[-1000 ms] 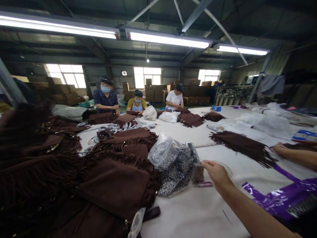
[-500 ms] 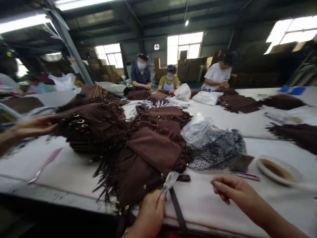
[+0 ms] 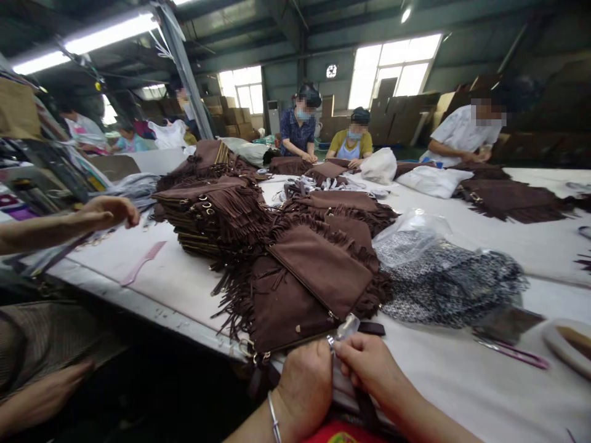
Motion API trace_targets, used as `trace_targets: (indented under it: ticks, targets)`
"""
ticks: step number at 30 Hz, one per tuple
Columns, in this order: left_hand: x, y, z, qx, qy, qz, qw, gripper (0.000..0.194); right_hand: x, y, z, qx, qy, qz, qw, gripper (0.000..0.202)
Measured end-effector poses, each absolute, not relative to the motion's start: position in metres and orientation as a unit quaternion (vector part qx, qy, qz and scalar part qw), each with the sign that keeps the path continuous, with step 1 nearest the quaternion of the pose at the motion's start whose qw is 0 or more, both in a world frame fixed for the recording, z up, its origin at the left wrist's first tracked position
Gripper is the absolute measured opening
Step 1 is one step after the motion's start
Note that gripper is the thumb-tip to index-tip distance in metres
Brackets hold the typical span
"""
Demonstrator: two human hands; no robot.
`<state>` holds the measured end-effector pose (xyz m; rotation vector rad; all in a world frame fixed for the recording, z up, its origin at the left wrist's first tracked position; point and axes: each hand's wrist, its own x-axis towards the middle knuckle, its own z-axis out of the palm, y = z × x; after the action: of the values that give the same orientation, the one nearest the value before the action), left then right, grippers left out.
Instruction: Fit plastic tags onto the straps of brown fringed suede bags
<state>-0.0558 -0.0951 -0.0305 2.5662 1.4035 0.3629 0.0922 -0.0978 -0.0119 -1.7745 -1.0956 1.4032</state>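
Note:
My left hand (image 3: 308, 376), with a bracelet at the wrist, is closed around a small metal clasp (image 3: 330, 342) at the table's front edge. My right hand (image 3: 372, 364) meets it there, its thumb and finger pinching the same clasp. A bit of clear plastic wrap (image 3: 349, 326) sticks up from between the hands. A dark brown strap (image 3: 367, 409) hangs below my right hand. Just beyond lies a brown fringed bag (image 3: 289, 307), with a zipped flap or pouch (image 3: 325, 264) across its top.
A stack of fringed bags (image 3: 207, 215) stands left of centre. A co-worker's open hand (image 3: 113, 211) is near a pink comb (image 3: 145, 261). To the right lie a plastic-covered patterned bundle (image 3: 452, 280), a purple-handled tool (image 3: 517, 355) and a tape roll (image 3: 561, 338). Several people work across the table.
My right hand has moved left from above the table to meet my left hand at the clasp. The co-worker's hand has let go of the bag stack. The view has swung left.

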Motion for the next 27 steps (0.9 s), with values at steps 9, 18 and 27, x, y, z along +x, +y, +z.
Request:
trace_targets:
  ticks: [9,18,27]
  targets:
    - [-0.057,-0.097,-0.036,0.887,0.424,0.181,0.019,0.035,0.093,-0.099,-0.011,-0.692,-0.421,0.5,0.307,0.03]
    - [-0.046,-0.093,-0.024,0.841,0.461,0.188,0.21,0.028,0.094,-0.115,-0.004,-0.678,-0.358,0.529,0.364,0.019]
    - [-0.033,-0.093,-0.014,0.545,0.475,0.256,0.642,0.031,0.103,-0.117,-0.017,-0.638,-0.345,0.564,0.394,0.026]
